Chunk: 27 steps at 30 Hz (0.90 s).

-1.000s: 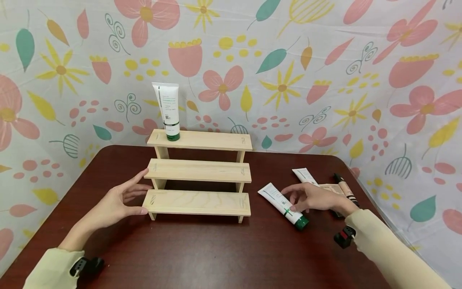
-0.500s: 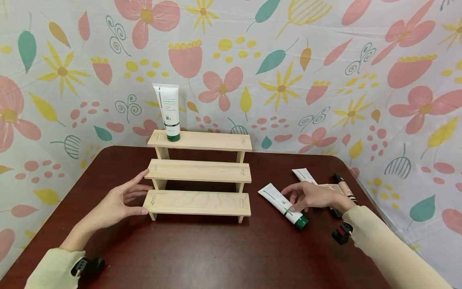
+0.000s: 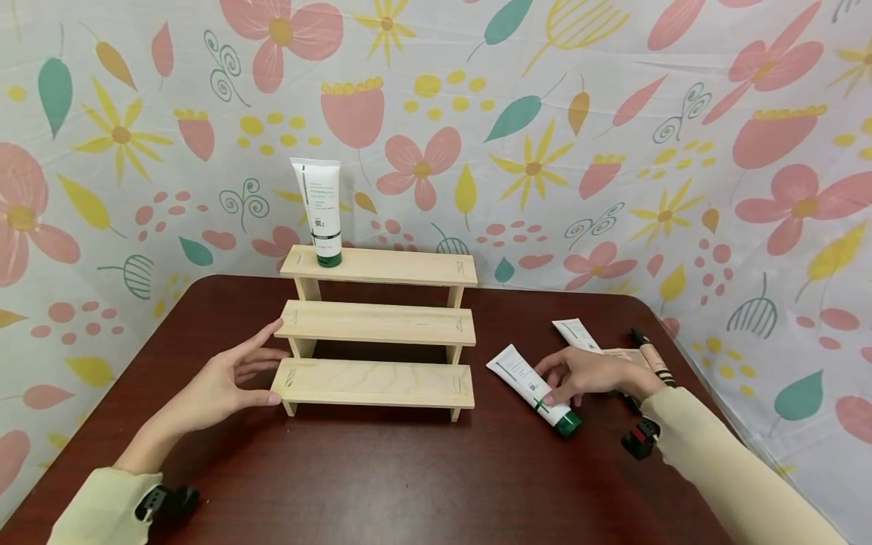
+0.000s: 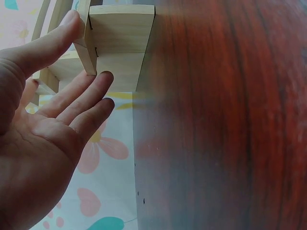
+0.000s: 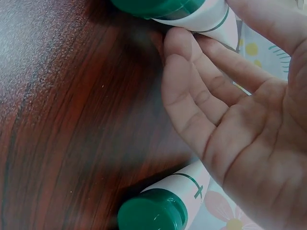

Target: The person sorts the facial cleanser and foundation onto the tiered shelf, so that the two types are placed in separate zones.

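My right hand (image 3: 589,372) pinches a white squeeze tube (image 3: 521,376) with a green cap, to the right of the shelf. In the right wrist view the thumb and curled fingers meet that tube (image 5: 211,21), its cap facing the camera. My left hand (image 3: 214,382) rests at the left end of a three-tier wooden display shelf (image 3: 375,382), fingers extended. Its thumb touches the lowest tier and the index fingertip the middle one. The left wrist view has the thumb against the shelf's end (image 4: 122,28). Another white tube (image 3: 320,204) stands cap-down on the top tier.
Behind the right hand lie another white tube (image 3: 575,333), partly hidden, and a beige tube with a black cap (image 3: 654,359). A beige item (image 3: 627,354) lies beside them. The dark red-brown table (image 3: 381,484) meets a floral cloth (image 3: 436,98) at the back.
The right hand has shifted very slightly to the left, and the tube it holds has turned a little. The left hand and the shelf stay in place.
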Available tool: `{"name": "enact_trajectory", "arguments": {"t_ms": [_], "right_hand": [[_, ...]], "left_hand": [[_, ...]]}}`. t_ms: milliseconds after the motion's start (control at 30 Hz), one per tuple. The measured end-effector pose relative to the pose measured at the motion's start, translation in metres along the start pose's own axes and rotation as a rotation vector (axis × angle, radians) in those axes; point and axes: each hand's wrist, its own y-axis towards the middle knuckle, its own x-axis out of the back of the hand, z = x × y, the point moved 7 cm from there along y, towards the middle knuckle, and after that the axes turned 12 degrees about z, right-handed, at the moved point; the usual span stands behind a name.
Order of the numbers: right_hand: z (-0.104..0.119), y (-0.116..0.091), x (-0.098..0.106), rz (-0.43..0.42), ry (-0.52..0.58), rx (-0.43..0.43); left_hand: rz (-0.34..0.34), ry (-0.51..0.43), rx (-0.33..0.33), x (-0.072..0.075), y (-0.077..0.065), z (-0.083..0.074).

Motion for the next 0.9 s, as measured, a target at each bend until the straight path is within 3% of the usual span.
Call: {"name": "enact_trajectory", "arguments": {"t_ms": [600,900], "right_hand": [[0.0039,0.003,-0.0022,0.025,0.017,-0.026],[0.0003,0.0031,-0.0028,-0.004,0.042,-0.034]], "left_hand": [[-0.001,0.011,0.001,-0.0001,-0.0001,-0.0007],[-0.005,0.017,-0.011,0.0,0.0002,-0.002]]}}
